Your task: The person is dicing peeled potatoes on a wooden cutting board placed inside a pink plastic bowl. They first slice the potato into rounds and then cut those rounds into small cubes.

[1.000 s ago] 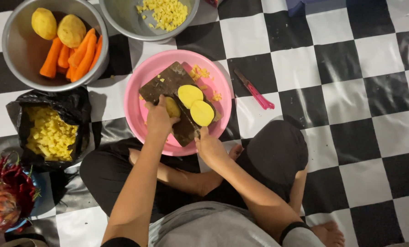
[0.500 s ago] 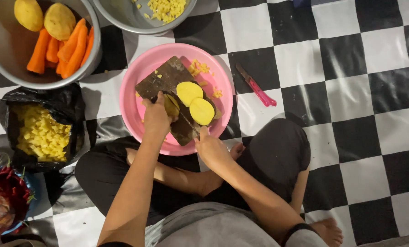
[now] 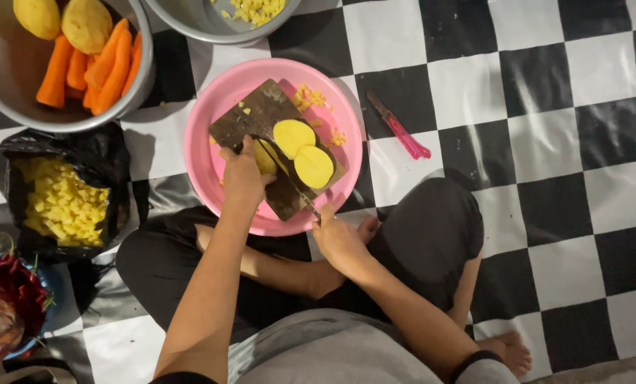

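Far left, low: red chillies [image 3: 5,274] in a bowl at the frame's edge, partly cut off.
Black bag: a black plastic bag [image 3: 94,160] lies open on the floor, full of diced yellow potato [image 3: 62,206].
Top left: a grey metal bowl [image 3: 5,107] with whole carrots [image 3: 94,60] and two peeled potatoes [image 3: 62,18].
Top middle: a second grey bowl [image 3: 190,25] with more yellow dice, mostly out of frame.
Pink basin: the round pink basin [image 3: 204,163] sits on the checkered floor [image 3: 545,199] just ahead of my crossed legs.
Board: a dark cutting board [image 3: 250,117] lies tilted inside the basin.
My left hand [image 3: 243,178]: grip pressed down on a potato piece [image 3: 265,158] at the board's near side, fingers curled over it.
Potato halves: two halves [image 3: 304,149] lie cut face up on the board, touching each other, just right of my left hand.
My right hand [image 3: 339,238]: grip closed around the knife [image 3: 289,181] handle at the basin's near rim; the blade runs up across the board beside the held piece.
Scraps: small yellow bits [image 3: 314,99] on the basin's far side.
Right of basin: a pink-handled knife [image 3: 400,128] lies on the floor, well apart from my hands.
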